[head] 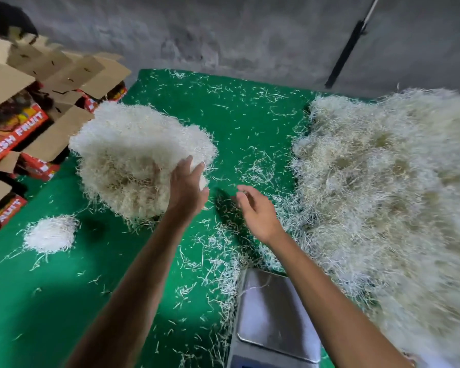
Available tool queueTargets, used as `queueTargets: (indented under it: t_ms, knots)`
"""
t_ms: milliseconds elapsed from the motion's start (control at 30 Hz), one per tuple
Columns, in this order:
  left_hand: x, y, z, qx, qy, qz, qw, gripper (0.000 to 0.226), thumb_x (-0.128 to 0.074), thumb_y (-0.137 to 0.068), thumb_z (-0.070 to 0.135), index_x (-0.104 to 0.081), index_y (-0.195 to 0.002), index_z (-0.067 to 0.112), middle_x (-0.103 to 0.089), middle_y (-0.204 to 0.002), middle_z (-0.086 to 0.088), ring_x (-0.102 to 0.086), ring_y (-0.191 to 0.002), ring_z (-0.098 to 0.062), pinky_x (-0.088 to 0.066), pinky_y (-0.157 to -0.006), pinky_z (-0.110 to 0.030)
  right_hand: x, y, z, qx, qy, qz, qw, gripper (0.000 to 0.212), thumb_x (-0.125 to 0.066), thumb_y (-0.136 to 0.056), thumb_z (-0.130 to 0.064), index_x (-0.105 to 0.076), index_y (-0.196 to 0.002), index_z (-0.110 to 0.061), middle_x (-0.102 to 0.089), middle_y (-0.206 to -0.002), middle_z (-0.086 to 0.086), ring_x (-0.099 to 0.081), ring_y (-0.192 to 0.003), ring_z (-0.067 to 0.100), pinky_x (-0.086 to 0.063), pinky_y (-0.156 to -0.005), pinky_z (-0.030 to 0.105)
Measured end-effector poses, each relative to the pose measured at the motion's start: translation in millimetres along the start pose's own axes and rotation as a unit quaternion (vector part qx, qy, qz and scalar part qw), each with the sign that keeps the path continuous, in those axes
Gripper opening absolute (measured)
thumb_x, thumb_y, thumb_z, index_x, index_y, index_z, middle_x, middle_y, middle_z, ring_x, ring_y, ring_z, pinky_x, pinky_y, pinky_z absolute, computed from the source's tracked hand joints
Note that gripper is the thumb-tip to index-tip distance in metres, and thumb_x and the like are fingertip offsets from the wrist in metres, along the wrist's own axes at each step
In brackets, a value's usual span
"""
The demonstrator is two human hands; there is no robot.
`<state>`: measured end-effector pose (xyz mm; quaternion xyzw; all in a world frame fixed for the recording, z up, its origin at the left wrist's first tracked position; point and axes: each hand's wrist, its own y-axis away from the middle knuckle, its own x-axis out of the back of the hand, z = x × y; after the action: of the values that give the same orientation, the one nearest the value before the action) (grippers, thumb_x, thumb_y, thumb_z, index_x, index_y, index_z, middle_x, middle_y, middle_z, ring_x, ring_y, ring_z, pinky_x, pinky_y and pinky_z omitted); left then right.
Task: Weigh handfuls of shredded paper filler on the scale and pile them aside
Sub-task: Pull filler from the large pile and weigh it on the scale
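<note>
A big clump of pale shredded paper (133, 152) is up in the air over the left of the green mat (245, 123). My left hand (187, 185) is at its right underside, fingers straight and spread against the shreds. My right hand (258, 211) hovers to the right of it, open, with nothing in it. The steel scale (274, 314) sits near the bottom centre with a bare pan. A small weighed pile (51, 233) lies at the left. The large heap of filler (393, 197) fills the right side.
Open cardboard fruit boxes (35, 107) are stacked at the far left edge of the mat. Loose paper strands are scattered over the green mat. A grey wall (250, 33) stands behind, with a dark pole (348, 51) leaning on it.
</note>
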<state>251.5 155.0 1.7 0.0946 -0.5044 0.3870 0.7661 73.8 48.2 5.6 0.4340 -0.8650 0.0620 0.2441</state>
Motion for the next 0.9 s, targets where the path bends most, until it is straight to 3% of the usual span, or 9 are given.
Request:
queueTargets:
  t_ms: [67, 200, 333, 433, 533, 633, 700, 800, 900]
  knots:
    - [-16, 25, 31, -0.012, 0.03, -0.063, 0.997, 0.072, -0.078, -0.085, 0.015, -0.047, -0.149, 0.013, -0.033, -0.16, -0.019, -0.029, -0.148, -0.037, -0.021, -0.124, -0.051, 13, 17, 19, -0.017, 0.026, 0.02, 0.999, 0.039, -0.048, -0.108, -0.032, -0.051, -0.145, -0.021, -0.07, -0.116, 0.006, -0.067, -0.093, 0.017, -0.057, -0.087, 0.037]
    - [-58, 67, 93, -0.026, 0.048, -0.16, 0.986, 0.069, -0.071, -0.093, 0.025, -0.038, -0.154, 0.022, -0.023, -0.166, -0.004, -0.019, -0.153, -0.026, -0.003, -0.121, -0.036, 52, 55, 76, -0.036, 0.219, 0.075, 0.972, 0.052, -0.063, -0.1, -0.029, -0.047, -0.149, -0.019, -0.058, -0.139, 0.008, -0.061, -0.111, 0.02, -0.05, -0.104, 0.04]
    - [-96, 101, 144, 0.001, 0.118, -0.305, 0.945, 0.067, -0.066, -0.097, 0.025, -0.035, -0.156, 0.023, -0.025, -0.165, -0.004, -0.03, -0.15, -0.025, -0.017, -0.125, -0.043, 91, 93, 145, -0.109, 0.449, 0.044, 0.886, 0.07, -0.062, -0.1, -0.038, -0.027, -0.159, -0.025, -0.017, -0.169, 0.008, -0.014, -0.157, 0.031, -0.008, -0.128, 0.053]
    - [-121, 123, 174, 0.045, 0.169, -0.401, 0.899, 0.07, -0.064, -0.099, 0.025, -0.028, -0.159, 0.028, -0.021, -0.167, -0.005, -0.043, -0.141, -0.027, -0.023, -0.12, -0.041, 101, 123, 181, -0.156, 0.408, 0.005, 0.899, 0.056, -0.053, -0.105, -0.031, -0.032, -0.156, -0.024, -0.023, -0.168, 0.007, -0.026, -0.152, 0.032, -0.022, -0.126, 0.053]
    - [-143, 136, 193, 0.086, 0.15, -0.433, 0.885, 0.07, -0.057, -0.102, 0.034, -0.02, -0.161, 0.022, -0.017, -0.168, -0.007, -0.039, -0.142, -0.02, -0.026, -0.117, -0.036, 98, 142, 197, -0.133, 0.36, 0.017, 0.923, 0.051, -0.055, -0.104, -0.019, -0.04, -0.153, -0.019, -0.036, -0.161, 0.011, -0.041, -0.143, 0.033, -0.037, -0.12, 0.044]
    - [-151, 141, 214, 0.132, 0.167, -0.424, 0.88, 0.07, -0.038, -0.104, 0.057, -0.019, -0.161, 0.021, -0.02, -0.167, -0.009, -0.029, -0.149, -0.026, -0.023, -0.119, -0.044, 99, 145, 186, -0.115, 0.196, 0.076, 0.971, 0.035, -0.062, -0.1, -0.015, -0.056, -0.135, -0.016, -0.06, -0.123, 0.007, -0.065, -0.087, 0.006, -0.057, -0.082, 0.016]
    - [-146, 137, 226, 0.208, 0.24, -0.416, 0.852, 0.081, -0.036, -0.095, 0.076, -0.022, -0.159, 0.029, -0.027, -0.164, -0.006, -0.03, -0.149, -0.03, -0.024, -0.119, -0.051, 102, 141, 166, -0.092, 0.094, 0.098, 0.986, 0.043, -0.063, -0.099, -0.025, -0.05, -0.137, -0.011, -0.064, -0.095, 0.002, -0.063, -0.059, 0.002, -0.056, -0.055, 0.018]
    - [-129, 122, 232, 0.317, 0.448, -0.392, 0.738, 0.093, -0.066, -0.078, 0.076, -0.032, -0.152, 0.033, -0.033, -0.157, -0.002, -0.042, -0.14, -0.025, -0.032, -0.115, -0.047, 109, 137, 132, -0.052, -0.019, 0.131, 0.99, 0.062, -0.066, -0.096, -0.041, -0.037, -0.147, -0.022, -0.063, -0.091, -0.008, -0.068, -0.065, -0.004, -0.05, -0.048, 0.013]
    - [-101, 94, 224, 0.281, 0.481, -0.328, 0.763, 0.088, -0.076, -0.083, 0.054, -0.027, -0.154, 0.033, -0.027, -0.163, -0.007, -0.036, -0.143, -0.026, -0.029, -0.116, -0.048, 123, 136, 105, 0.004, -0.057, 0.218, 0.974, 0.05, -0.06, -0.1, -0.039, -0.043, -0.145, -0.028, -0.061, -0.118, -0.015, -0.067, -0.082, -0.006, -0.056, -0.062, 0.013]
